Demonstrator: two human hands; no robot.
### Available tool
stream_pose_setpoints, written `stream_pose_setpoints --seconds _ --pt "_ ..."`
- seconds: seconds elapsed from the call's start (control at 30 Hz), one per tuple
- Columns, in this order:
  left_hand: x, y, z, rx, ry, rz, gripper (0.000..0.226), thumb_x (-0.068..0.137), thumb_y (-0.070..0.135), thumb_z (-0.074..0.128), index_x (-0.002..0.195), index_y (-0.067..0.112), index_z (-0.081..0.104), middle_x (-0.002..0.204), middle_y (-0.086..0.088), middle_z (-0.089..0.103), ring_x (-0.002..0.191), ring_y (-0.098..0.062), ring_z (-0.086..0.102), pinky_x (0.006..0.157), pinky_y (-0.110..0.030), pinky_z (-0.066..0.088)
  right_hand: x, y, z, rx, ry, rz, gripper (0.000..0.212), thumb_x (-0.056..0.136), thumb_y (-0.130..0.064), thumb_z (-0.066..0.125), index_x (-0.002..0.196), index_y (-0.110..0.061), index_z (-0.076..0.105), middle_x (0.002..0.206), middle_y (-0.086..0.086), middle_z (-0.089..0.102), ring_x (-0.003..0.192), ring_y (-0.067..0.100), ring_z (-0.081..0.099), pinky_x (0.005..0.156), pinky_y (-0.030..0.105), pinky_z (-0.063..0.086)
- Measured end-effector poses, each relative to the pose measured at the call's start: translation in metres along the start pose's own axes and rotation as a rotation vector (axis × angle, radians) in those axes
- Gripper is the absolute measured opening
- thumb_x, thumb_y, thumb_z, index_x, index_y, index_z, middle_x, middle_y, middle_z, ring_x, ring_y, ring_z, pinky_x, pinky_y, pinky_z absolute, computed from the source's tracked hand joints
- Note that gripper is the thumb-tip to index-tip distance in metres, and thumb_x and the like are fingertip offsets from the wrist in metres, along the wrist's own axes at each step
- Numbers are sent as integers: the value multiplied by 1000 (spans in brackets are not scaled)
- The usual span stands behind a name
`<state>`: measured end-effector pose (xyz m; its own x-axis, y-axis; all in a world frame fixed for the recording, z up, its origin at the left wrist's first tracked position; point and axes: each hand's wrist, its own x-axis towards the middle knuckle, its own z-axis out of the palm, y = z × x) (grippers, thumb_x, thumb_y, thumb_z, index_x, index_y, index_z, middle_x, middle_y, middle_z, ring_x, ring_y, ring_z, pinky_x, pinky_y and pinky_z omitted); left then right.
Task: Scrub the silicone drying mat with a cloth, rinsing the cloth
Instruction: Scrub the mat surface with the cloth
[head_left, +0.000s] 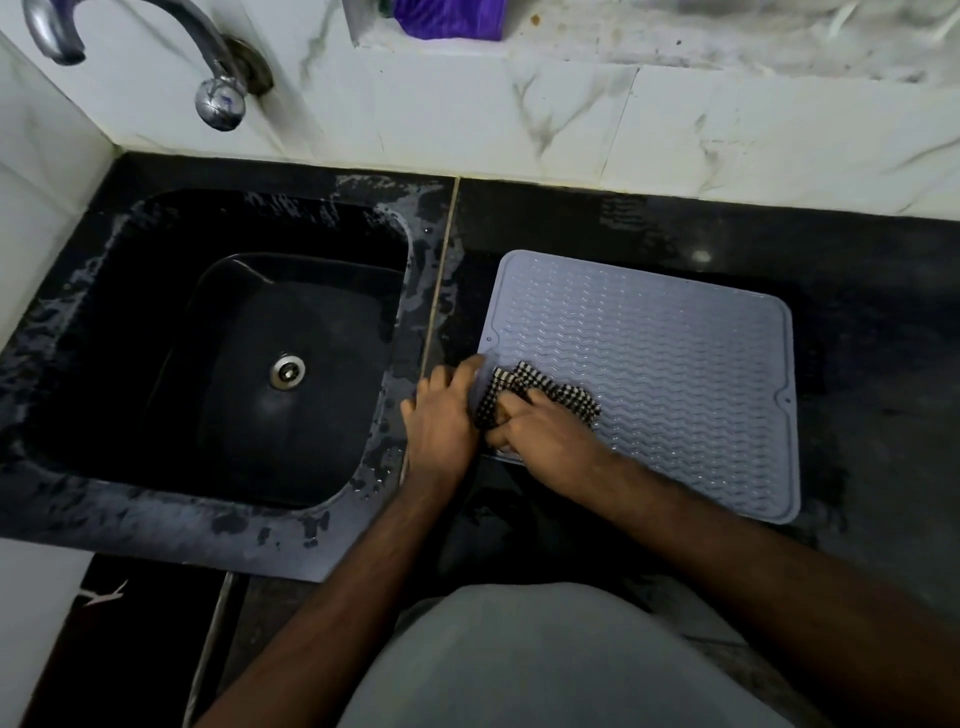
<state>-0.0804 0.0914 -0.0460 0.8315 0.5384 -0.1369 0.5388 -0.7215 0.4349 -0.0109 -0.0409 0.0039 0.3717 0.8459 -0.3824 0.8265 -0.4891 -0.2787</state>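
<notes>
The right hand (540, 436) grips the checked cloth (540, 397), bunched on the near-left corner of the grey silicone drying mat (675, 364). The left hand (441, 410), fingers extended, presses the mat's left edge. Risk: releasing that edge lets the mat slide on the wet black countertop (857, 260) toward the sink (234, 338). No water runs from the tap (208, 67).

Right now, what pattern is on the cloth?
A black-and-white check, on the cloth bunched on the mat; the head view shows it.

Cloth (540, 395) partly hidden under right hand (540, 436); faucet (156, 47) spout, purple object (449, 18) cropped by top edge.
</notes>
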Motion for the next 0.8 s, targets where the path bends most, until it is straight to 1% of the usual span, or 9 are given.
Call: stream_pose_setpoints --seconds 0.17,0.23,0.3,0.4,0.5,0.63,0.7,0.73,0.8 --pt "-10 0 18 243 15 93 64 97 30 57 153 44 29 126 -5 42 115 -26 47 93 -45 41 -12 20 8 35 -2 -13 37 102 -23 47 128 -46 62 113 -4 42 102 21 42 87 43 47" --pt "-14 1 24 324 26 90 69 99 29 52 157 42 18 128 -7 40 114 -26 44 92 -44 42 -19 27 13 48 4 -3 38 103 -25 49 130 -51 57 111 -5 40 101 19 42 85 42 47" --pt "-12 4 27 341 47 77 67 100 24 48 158 39 17 127 -8 40 113 -27 44 91 -45 44 -28 35 17 61 15 -9 44 102 -23 51 132 -56 53 110 -7 40 100 17 41 83 38 45" --pt "-13 9 27 392 102 83 66 98 17 49 157 35 25 120 -9 44 105 -27 47 85 -45 46 -40 46 21 68 42 -6 50 99 -21 52 132 -58 50 108 -11 39 97 13 38 76 33 37" --pt "-12 10 27 429 121 98 66 97 14 47 157 31 29 118 -10 45 103 -27 47 84 -45 47 -50 59 25 49 67 1 48 98 -22 55 131 -58 51 105 -14 39 97 11 39 74 32 37" --pt "-9 12 23 397 55 59 62 100 16 41 158 34 26 123 -10 42 111 -29 43 92 -48 42 -59 69 25 86 57 13 39 98 -32 58 128 -56 56 106 -12 43 101 14 42 81 36 42" --pt "-5 18 19 334 38 19 57 100 17 42 154 31 35 125 -10 42 114 -30 42 94 -49 39 -62 66 24 67 100 2 37 94 -37 62 127 -52 59 107 -11 44 104 15 41 84 36 41" --pt "-4 22 18 303 42 30 51 99 17 43 149 25 44 127 -10 43 113 -31 43 93 -49 39 -63 65 25 26 139 -15 39 90 -39 66 128 -49 59 112 -8 45 111 17 42 88 38 40" --pt "-5 30 18 193 53 144 37 102 21 43 136 14 56 134 -11 45 116 -31 45 92 -47 40 -63 66 33 -69 160 -40 54 85 -43 70 135 -44 50 140 3 40 136 28 34 104 47 35"
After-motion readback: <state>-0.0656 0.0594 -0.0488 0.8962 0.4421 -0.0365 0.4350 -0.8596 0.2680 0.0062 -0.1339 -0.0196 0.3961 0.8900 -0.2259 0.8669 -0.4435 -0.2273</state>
